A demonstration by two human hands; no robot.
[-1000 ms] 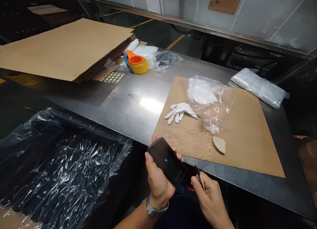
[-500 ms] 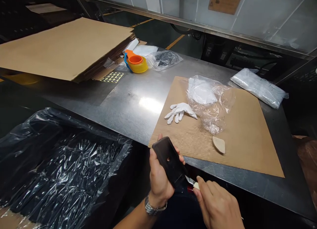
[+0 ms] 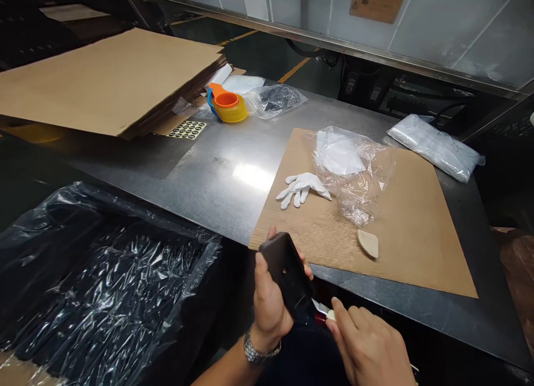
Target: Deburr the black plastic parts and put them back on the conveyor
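Blade (image 3: 320, 306) in my right hand (image 3: 371, 347) touches the dark part (image 3: 287, 272) gripped by my left hand (image 3: 269, 308); a slip could cut my fingers.

knife (image 3: 322, 307): only blade tip shows, handle buried in right hand (image 3: 371, 347) | black part (image 3: 287, 273): near side covered by left hand (image 3: 269, 305) | sticker sheet (image 3: 187, 129): print too small to read | cardboard stack (image 3: 104, 80): cut off at left edge
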